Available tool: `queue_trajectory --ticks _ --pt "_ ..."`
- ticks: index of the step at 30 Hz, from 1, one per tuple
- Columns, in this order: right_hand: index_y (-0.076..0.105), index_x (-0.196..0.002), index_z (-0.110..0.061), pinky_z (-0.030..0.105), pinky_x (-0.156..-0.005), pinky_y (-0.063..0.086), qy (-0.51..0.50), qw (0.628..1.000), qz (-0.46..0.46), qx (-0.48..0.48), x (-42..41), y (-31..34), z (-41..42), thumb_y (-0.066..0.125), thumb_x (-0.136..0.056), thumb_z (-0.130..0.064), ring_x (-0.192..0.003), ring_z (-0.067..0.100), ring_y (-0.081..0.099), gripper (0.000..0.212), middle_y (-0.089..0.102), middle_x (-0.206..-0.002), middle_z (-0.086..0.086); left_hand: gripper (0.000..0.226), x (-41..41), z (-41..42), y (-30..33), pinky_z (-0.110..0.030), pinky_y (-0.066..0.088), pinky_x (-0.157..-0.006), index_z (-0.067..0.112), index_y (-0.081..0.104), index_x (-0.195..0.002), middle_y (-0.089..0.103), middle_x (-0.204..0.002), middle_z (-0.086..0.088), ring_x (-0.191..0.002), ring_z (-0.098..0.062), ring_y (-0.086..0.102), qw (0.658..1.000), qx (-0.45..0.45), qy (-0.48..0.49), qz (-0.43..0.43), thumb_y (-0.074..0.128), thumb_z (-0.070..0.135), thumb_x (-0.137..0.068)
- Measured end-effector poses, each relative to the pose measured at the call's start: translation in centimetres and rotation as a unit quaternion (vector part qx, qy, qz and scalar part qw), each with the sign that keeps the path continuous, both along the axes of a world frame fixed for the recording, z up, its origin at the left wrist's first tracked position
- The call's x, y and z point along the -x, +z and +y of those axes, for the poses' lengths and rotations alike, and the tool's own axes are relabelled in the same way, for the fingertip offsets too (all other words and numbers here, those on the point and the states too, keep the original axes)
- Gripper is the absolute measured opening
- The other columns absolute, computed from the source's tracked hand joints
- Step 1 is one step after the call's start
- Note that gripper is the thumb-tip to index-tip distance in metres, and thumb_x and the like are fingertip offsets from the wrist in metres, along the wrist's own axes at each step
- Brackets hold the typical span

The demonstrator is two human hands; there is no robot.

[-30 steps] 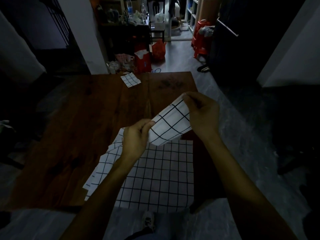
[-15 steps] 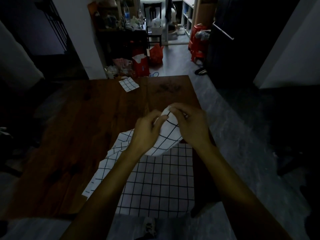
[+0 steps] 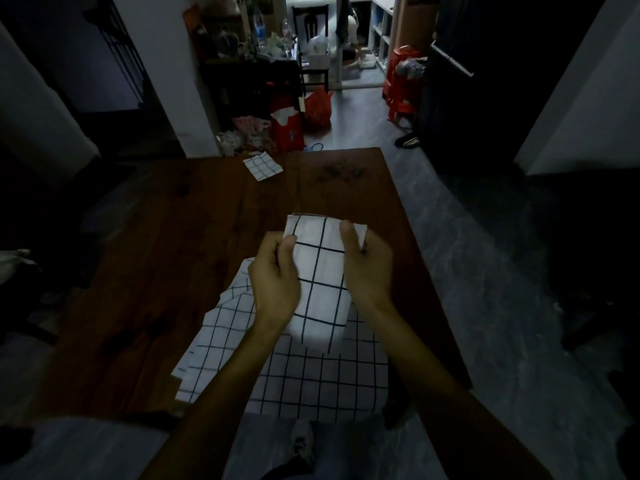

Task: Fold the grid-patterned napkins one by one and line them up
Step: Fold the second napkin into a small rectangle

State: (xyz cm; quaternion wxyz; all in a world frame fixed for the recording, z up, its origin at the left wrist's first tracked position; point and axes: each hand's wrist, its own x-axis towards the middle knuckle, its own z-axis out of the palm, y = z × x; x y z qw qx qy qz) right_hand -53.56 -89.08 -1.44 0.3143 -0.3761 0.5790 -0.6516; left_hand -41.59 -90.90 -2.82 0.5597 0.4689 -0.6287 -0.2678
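You hold one grid-patterned napkin [image 3: 320, 268] in the air above the wooden table [image 3: 180, 244], already doubled into a narrow strip. Your left hand [image 3: 275, 278] pinches its left edge, thumb on top and fingers curled behind. Your right hand [image 3: 367, 268] grips the right edge in the same way. The lower end of the strip hangs free and curves under, just above the pile of unfolded napkins [image 3: 304, 368] that lies at the near edge of the table. One small folded napkin [image 3: 263, 166] rests alone at the far edge, well apart from your hands.

The risks from here, as I judge them:
- The top corners look not exactly matched, so the next fold can come out crooked if you close it without aligning them.
- The loose lower end can open again, because only the upper part is held.
- The pile reaches over the near edge of the table, and your forearms pass above it; one brush could pull napkins to the floor.
- The room is dark, so the grid lines help you only little for alignment.
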Motion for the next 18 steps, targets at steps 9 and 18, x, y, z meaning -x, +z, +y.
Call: queue_trajectory --ticks 9,18 --pt "0.055 -0.076 -0.017 0.018 -0.047 0.035 -0.028 0.983 0.170 0.065 -4.8 -3.3 1.0 0.044 -0.099 -0.026 -0.052 0.004 0.048 0.027 0.050 -0.056 -0.009 0.017 -3.8 5.2 -1.0 -0.010 0.042 -0.058 0.008 0.056 -0.086 0.056 -0.069 0.005 -0.065 -0.002 0.055 0.992 -0.024 0.124 0.009 0.045 0.012 -0.099" --pt "0.049 -0.074 -0.028 0.014 -0.050 0.031 0.146 0.980 0.124 0.057 -12.2 -2.8 2.8 0.049 -0.098 -0.020 -0.050 0.000 0.039 0.025 0.040 -0.056 -0.011 0.018 -12.6 7.3 -1.6 -0.032 0.042 -0.048 0.018 0.055 -0.089 0.049 -0.059 0.008 -0.051 -0.008 0.047 0.970 -0.006 0.240 0.026 0.043 0.025 -0.100"
